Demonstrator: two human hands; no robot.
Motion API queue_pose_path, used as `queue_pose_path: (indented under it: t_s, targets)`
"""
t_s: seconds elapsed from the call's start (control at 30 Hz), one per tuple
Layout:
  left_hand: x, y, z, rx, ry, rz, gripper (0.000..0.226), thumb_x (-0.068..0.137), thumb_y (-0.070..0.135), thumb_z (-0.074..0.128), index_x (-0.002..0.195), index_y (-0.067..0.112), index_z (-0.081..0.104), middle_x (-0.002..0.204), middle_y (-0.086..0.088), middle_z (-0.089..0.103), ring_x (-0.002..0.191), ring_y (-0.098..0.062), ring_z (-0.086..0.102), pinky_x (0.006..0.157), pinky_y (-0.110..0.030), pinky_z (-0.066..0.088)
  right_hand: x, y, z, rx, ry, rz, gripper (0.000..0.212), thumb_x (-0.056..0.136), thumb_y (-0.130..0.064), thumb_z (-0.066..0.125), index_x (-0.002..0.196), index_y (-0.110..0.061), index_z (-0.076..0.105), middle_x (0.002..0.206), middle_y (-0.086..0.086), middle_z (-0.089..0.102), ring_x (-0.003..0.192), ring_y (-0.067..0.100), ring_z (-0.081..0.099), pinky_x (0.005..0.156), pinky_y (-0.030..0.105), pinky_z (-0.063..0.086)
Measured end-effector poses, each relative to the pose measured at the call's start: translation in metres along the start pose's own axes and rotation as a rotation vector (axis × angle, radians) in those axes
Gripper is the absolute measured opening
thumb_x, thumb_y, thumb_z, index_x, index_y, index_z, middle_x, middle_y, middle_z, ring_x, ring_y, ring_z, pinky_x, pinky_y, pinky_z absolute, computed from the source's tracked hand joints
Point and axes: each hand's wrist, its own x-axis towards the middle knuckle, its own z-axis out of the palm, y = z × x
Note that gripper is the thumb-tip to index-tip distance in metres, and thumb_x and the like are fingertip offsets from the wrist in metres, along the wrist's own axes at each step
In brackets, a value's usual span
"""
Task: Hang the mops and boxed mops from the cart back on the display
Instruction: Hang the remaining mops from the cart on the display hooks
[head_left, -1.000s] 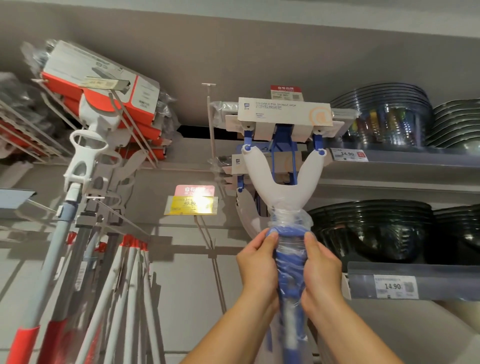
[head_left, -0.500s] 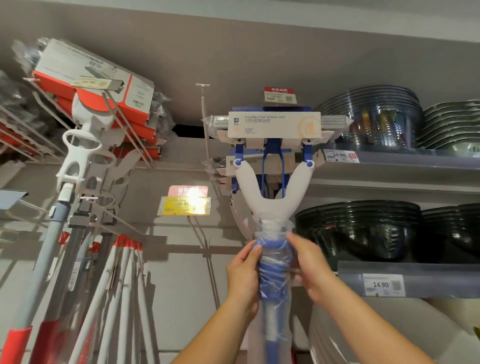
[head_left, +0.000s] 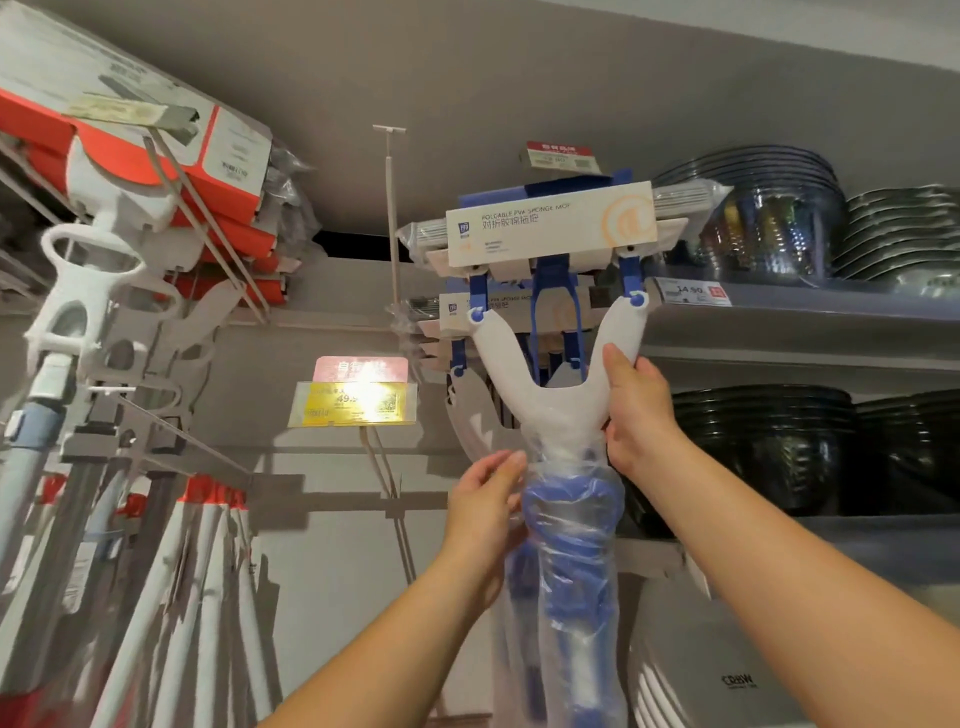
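Hanging step: the sponge mop (head_left: 550, 415) is held head-up against the display, just in front of a second sponge mop (head_left: 457, 312) already hung. The hook is hidden behind the head, so I cannot tell whether it is seated.
Right grip: the right hand (head_left: 636, 410) is closed round the right arm of the white yoke, thumb on the front face.
Left grip: the left hand (head_left: 485, 499) lies against the wrapped neck with fingers loosely curved, steadying rather than clamping.
Technique (judgement): lift from the yoke, keep the head level, and feel for the hook before lowering. Let go only once the weight hangs. The left hand should stop the handle swinging.
Yoke: Y-shaped, smooth matte white plastic with blue pivots at the tips.
Handle: blue, under loose, crinkled clear film that is likely slippery.
Head: ribbed grey roller ends inside a stiff cardboard sleeve (head_left: 550, 228).
Neighbours: a bare peg (head_left: 392, 208) stands just left. Orange boxed mops (head_left: 208, 156) hang further left. Stacked dark bowls (head_left: 763, 441) sit close on the right, so there is a knock risk.
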Motion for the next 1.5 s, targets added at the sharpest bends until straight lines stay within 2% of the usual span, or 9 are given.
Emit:
queue_pose_path:
  t_s: [0.1, 0.2, 0.33, 0.53, 0.77, 0.9, 1.17, 1.37, 1.5]
  targets:
    - [0.023, 0.023, 0.012, 0.019, -0.012, 0.067, 0.038, 0.096, 0.030, 0.056, 0.133, 0.021, 0.053, 0.113, -0.003, 0.066, 0.099, -0.022, 0.065, 0.073, -0.032, 0.055, 0.004, 0.003, -0.002, 0.020, 0.001, 0.002, 0.020, 0.098, -0.031, 0.051, 0.115, -0.021, 0.050, 0.103, 0.007, 0.062, 0.093, 0.025, 0.062, 0.084, 0.044, 0.054]
    - [0.044, 0.045, 0.028, -0.036, 0.008, 0.200, 0.041, 0.098, 0.028, 0.052, 0.138, 0.023, 0.047, 0.126, -0.010, 0.062, 0.110, -0.034, 0.062, 0.065, -0.028, 0.056, 0.011, 0.006, -0.004, 0.069, -0.027, 0.033, 0.021, 0.098, -0.032, 0.051, 0.115, -0.020, 0.052, 0.105, 0.010, 0.064, 0.094, 0.027, 0.064, 0.086, 0.047, 0.054]
    - [0.064, 0.061, 0.046, -0.081, 0.062, 0.373, 0.028, 0.096, 0.023, 0.056, 0.124, 0.029, 0.058, 0.112, -0.004, 0.068, 0.088, -0.019, 0.065, 0.074, -0.034, 0.056, 0.023, 0.004, -0.005, 0.124, -0.070, 0.049, 0.023, 0.097, -0.032, 0.052, 0.116, -0.018, 0.054, 0.104, 0.013, 0.066, 0.093, 0.030, 0.066, 0.086, 0.052, 0.054]
    - [0.073, 0.057, 0.059, -0.154, 0.071, 0.409, 0.025, 0.094, 0.020, 0.059, 0.115, 0.035, 0.061, 0.099, 0.005, 0.070, 0.081, -0.015, 0.065, 0.074, -0.036, 0.058, 0.039, 0.002, -0.013, 0.128, -0.086, 0.033, 0.014, 0.097, -0.033, 0.052, 0.096, -0.020, 0.056, 0.103, 0.015, 0.067, 0.095, 0.034, 0.067, 0.086, 0.054, 0.054]
    - [0.083, 0.037, 0.045, -0.158, 0.090, 0.365, 0.038, 0.094, 0.020, 0.059, 0.132, 0.026, 0.058, 0.117, -0.007, 0.068, 0.085, -0.019, 0.064, 0.066, -0.032, 0.056, 0.040, 0.016, -0.014, 0.062, -0.115, 0.043, 0.021, 0.099, -0.029, 0.048, 0.116, -0.018, 0.050, 0.099, 0.007, 0.062, 0.088, 0.024, 0.062, 0.078, 0.043, 0.054]
    - [0.089, 0.038, 0.040, -0.104, 0.073, 0.333, 0.040, 0.096, 0.021, 0.056, 0.135, 0.033, 0.053, 0.119, -0.006, 0.066, 0.093, -0.024, 0.063, 0.067, -0.034, 0.056, 0.044, 0.021, -0.011, 0.034, -0.151, 0.097, 0.033, 0.101, -0.029, 0.045, 0.132, -0.017, 0.046, 0.103, 0.005, 0.060, 0.099, 0.027, 0.060, 0.093, 0.054, 0.048]
    - [0.097, 0.043, 0.050, -0.102, 0.096, 0.355, 0.042, 0.095, 0.018, 0.057, 0.136, 0.028, 0.053, 0.125, -0.007, 0.063, 0.109, -0.030, 0.062, 0.094, -0.049, 0.052, 0.050, 0.020, -0.005, 0.017, -0.084, 0.034, 0.030, 0.100, -0.032, 0.046, 0.125, -0.018, 0.050, 0.102, 0.006, 0.062, 0.094, 0.026, 0.062, 0.088, 0.049, 0.052]
    - [0.091, 0.039, 0.057, -0.092, 0.082, 0.420, 0.032, 0.093, 0.019, 0.059, 0.123, 0.030, 0.061, 0.101, -0.002, 0.068, 0.078, -0.017, 0.061, 0.056, -0.029, 0.050, 0.046, 0.018, -0.015, 0.083, -0.037, 0.009, 0.028, 0.098, -0.032, 0.049, 0.121, -0.017, 0.054, 0.106, 0.011, 0.065, 0.094, 0.029, 0.064, 0.084, 0.048, 0.054]
    - [0.086, 0.038, 0.055, -0.089, 0.063, 0.456, 0.026, 0.093, 0.018, 0.060, 0.095, 0.044, 0.059, 0.091, 0.004, 0.068, 0.077, -0.017, 0.062, 0.054, -0.028, 0.049, 0.039, 0.017, -0.015, 0.124, -0.016, 0.002, 0.022, 0.099, -0.033, 0.048, 0.114, -0.017, 0.053, 0.101, 0.010, 0.064, 0.090, 0.029, 0.063, 0.085, 0.050, 0.053]
